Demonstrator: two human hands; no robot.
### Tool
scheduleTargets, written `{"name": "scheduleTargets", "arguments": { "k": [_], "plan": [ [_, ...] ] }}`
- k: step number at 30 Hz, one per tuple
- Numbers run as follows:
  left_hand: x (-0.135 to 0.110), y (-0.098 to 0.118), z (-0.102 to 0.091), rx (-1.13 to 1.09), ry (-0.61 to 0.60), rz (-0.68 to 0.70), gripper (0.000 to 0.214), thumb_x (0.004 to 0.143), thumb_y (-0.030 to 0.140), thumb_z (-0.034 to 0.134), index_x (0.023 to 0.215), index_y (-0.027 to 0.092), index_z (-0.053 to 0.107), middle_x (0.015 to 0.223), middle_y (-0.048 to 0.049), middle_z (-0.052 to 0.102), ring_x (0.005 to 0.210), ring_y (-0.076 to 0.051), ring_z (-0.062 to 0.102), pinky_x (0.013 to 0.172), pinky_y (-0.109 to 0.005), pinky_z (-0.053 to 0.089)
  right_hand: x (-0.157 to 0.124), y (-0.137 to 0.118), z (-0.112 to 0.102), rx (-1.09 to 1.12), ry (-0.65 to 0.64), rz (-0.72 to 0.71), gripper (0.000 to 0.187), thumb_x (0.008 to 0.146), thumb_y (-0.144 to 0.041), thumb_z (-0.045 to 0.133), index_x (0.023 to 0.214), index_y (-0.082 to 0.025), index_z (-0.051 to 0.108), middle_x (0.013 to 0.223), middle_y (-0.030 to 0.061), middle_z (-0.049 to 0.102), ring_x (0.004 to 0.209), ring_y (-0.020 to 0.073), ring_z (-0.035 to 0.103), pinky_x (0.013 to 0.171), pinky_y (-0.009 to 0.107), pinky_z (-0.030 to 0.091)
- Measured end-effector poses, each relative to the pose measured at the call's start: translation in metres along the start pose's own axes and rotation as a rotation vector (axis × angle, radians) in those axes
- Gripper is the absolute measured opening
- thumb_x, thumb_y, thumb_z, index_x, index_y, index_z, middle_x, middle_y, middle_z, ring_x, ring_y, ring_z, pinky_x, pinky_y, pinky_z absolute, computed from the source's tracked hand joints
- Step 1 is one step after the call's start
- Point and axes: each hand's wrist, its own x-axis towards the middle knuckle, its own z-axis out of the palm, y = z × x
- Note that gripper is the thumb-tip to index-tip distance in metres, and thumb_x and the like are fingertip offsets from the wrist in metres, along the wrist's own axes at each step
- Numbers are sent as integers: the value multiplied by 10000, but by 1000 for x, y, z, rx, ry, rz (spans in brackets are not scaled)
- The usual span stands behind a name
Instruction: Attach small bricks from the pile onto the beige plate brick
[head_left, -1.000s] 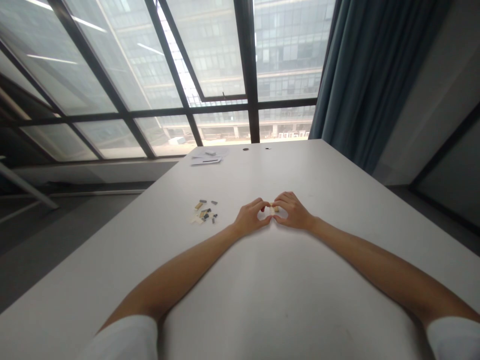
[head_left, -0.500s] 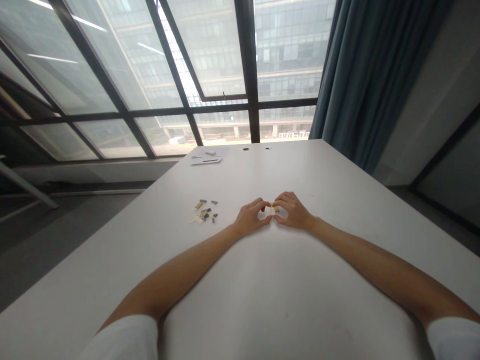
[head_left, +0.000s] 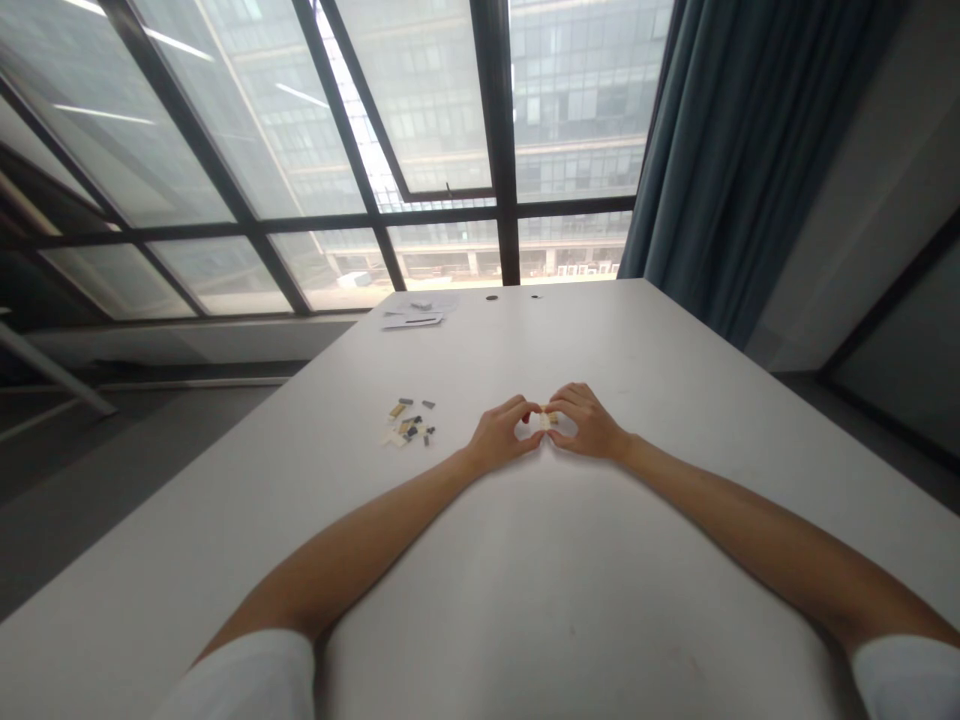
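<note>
Broadly, the table fills the frame's middle and bottom. Right of centre, the left hand and right hand meet, fingertips pinched on something. Pieces lie scattered left of centre. Smallest, between those fingertips: a cream block, its long axis and direction too tiny to tell.
</note>
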Motion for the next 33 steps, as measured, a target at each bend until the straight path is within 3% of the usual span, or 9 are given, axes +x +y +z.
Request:
{"name": "scheduleTargets", "arguments": {
  "k": [15,23,28,33],
  "plan": [
    [0,0,0,-10,1,14,273,905,376,659,1132,225,634,877,1,596,759,-123,584,702,-244,463,0,-3,0,54,50,10,238,792,-219,719,1013,-225,631,950,59,674,950,244,601,879,427,448],
    [0,-6,-2,-14,-17,-81,261,1004,359,514,1180,221,649,894,-6,617,719,-112,566,710,-245,458,-10,25,-4,57,123,277,172,810,-251,715,961,-221,639,967,67,685,965,260,600,892,442,465],
    [0,-5,-2,-8,-25,-103,284,1031,325,441,1111,211,688,864,-12,639,701,-113,567,716,-251,451,-21,44,-2,15,30,400,133,794,-260,715,908,-213,668,959,68,704,963,261,610,887,428,469],
    [2,-1,-3,-8,-32,-125,313,1036,326,429,1050,203,716,831,-16,648,700,-121,571,710,-254,444,-24,45,1,-12,-100,452,142,790,-291,722,901,-205,708,937,63,720,937,250,623,880,400,461]
  ]
}}
